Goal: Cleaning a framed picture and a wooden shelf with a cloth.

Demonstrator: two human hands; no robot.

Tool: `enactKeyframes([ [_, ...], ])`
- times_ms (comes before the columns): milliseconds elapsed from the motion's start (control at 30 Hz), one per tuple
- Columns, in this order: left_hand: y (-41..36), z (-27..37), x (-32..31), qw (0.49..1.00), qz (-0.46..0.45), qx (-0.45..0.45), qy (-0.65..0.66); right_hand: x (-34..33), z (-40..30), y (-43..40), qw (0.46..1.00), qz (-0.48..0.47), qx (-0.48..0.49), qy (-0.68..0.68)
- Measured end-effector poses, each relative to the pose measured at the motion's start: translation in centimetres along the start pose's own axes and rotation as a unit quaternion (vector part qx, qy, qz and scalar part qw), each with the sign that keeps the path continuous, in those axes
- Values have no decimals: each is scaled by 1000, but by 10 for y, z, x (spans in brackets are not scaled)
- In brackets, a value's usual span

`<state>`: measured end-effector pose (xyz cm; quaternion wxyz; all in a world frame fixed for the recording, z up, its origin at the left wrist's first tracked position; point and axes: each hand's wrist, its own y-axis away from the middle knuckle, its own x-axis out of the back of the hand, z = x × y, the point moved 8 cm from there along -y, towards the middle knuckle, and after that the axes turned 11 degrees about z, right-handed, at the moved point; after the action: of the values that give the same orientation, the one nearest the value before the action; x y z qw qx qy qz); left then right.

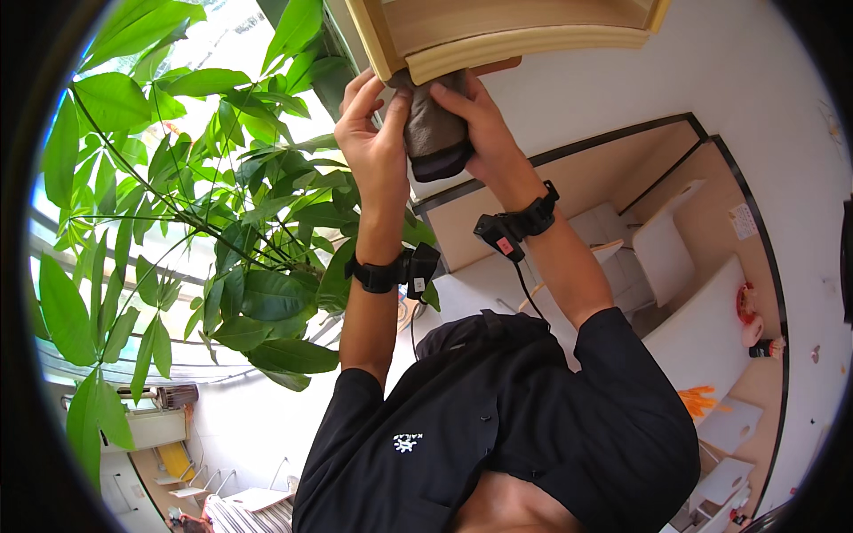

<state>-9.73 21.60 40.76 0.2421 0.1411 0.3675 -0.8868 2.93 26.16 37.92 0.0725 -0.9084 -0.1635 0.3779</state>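
A soft grey-brown fabric item with a dark band at its lower end [436,130] is held between both hands, just below a cream wooden shelf unit with a moulded edge [526,50]. My left hand [374,123] grips its left side, thumb along the fabric and fingers near the unit's corner post. On the other side, my right hand [481,126] holds it with the thumb on its face. The item's upper end is hidden behind the unit's edge. A black strap with a small device [393,272] is around my left wrist; another [516,223] is around my right.
A leafy green potted plant [276,293] stands close by my left arm, in front of a bright window. To the right are a black-edged partition [746,193], a long white table [706,333] and white chairs [666,253]. Striped fabric [246,516] shows at lower left.
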Motion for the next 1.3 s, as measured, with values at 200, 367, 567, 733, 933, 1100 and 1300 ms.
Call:
enactKeyframes([
  [200,13,6,-27,991,-43,-59,-111,35,-19,-15,998,-6,10,-58],
  [367,31,6,-27,997,34,-15,-61,74,-45,-19,997,-12,23,-70],
  [567,57,54,-46,941,19,-279,-189,105,-82,-19,997,10,56,-52],
  [733,68,74,-111,848,-79,-409,-328,130,-109,-25,997,37,66,-34],
  [933,71,64,-160,782,-112,-468,-396,168,-142,-34,992,72,86,-60],
  [1100,66,54,-197,749,-97,-480,-446,208,-173,-36,985,144,97,-14],
  [1300,68,38,-202,712,-69,-491,-497,233,-217,-44,910,170,321,199],
])
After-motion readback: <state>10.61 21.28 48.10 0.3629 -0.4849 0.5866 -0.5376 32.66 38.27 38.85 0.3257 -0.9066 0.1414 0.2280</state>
